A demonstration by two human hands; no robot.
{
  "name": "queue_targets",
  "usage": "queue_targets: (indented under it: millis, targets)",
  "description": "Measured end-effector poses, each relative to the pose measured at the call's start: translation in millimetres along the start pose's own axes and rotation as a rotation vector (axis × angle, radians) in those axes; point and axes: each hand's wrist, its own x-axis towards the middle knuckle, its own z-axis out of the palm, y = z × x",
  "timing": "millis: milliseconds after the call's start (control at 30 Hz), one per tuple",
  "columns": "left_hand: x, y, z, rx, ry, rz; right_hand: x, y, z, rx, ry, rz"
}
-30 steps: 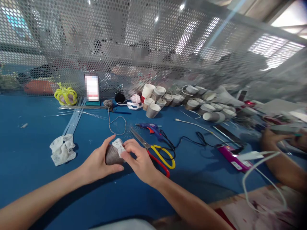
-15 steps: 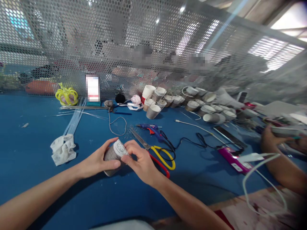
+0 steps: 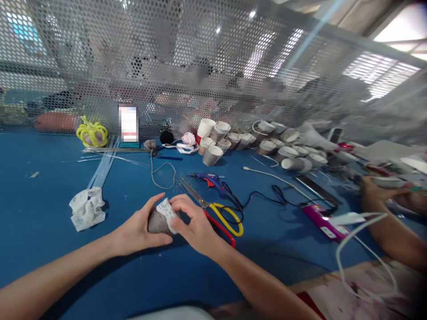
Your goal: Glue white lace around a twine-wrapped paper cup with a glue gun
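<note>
A small cup wrapped in grey yarn (image 3: 156,223) lies tilted between my hands, above the blue table. My left hand (image 3: 136,232) is closed around its left side, with the thumb along the near side. A band of white lace (image 3: 165,210) runs around one end of the cup. My right hand (image 3: 196,226) pinches the lace at the cup's right side; part of the strip is hidden behind the fingers. Scissors with one yellow and one red handle (image 3: 220,218) lie just right of my right hand. Beyond them rests a blue glue gun (image 3: 212,181).
Crumpled white lace (image 3: 87,213) and clear glue sticks (image 3: 102,171) lie left. Several grey cups (image 3: 288,153) stand at the back, before a perforated metal screen (image 3: 150,53). A pink power strip (image 3: 322,222) and cables are right, near a co-worker's arm (image 3: 390,231).
The cup has turned in my hands, so its yarn side and the lace face me differently. My left hand has shifted slightly right with it; my right hand stays at the lace.
</note>
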Motion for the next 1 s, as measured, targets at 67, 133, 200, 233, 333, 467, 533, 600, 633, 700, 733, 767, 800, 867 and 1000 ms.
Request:
queue_targets:
  millis: [67,133,200,233,333,467,533,600,633,700,733,767,800,867,1000]
  targets:
    - [0,-2,3.4,0.128,0.071,0.043,-1,2,2,-0.036,0.012,0.008]
    - [1,-3,5.5,0.193,0.120,0.079,-1,2,4,-0.081,0.015,-0.022]
    - [1,-3,5.5,0.177,0.111,0.107,0,0,2,-0.124,0.002,-0.102]
    - [2,-2,4.8,0.143,0.092,0.117,1,-1,1,-0.141,0.004,-0.142]
    - [2,-1,0.7,-0.003,0.057,0.144,4,-5,-10,-0.176,0.120,-0.179]
    - [3,-3,-4.4,-0.157,0.059,0.106,12,3,-39,-0.402,0.342,0.070]
    - [3,-5,-5.3,-0.189,0.040,0.085,17,14,-61,-0.587,0.336,0.250]
    - [3,-8,-5.0,-0.197,0.032,0.091,22,29,-84,-0.670,0.328,0.343]
    - [3,-10,-4.5,-0.197,0.031,0.096,23,36,-95,-0.717,0.314,0.399]
    - [2,-12,-3.7,-0.210,0.030,0.098,24,50,-112,-0.819,0.246,0.533]
    - [2,-12,-3.5,-0.224,0.025,0.089,24,57,-118,-0.860,0.191,0.603]
    - [2,-13,-3.6,-0.241,0.017,0.079,24,63,-121,-0.891,0.125,0.664]
    - [1,-13,-4.0,-0.258,0.005,0.072,23,68,-123,-0.917,0.060,0.716]
    - [0,-12,-5.4,-0.289,-0.022,0.075,22,77,-122,-0.957,-0.049,0.790]
    - [-3,-8,-7.5,-0.338,-0.072,0.108,25,83,-114,-1.036,-0.152,0.846]
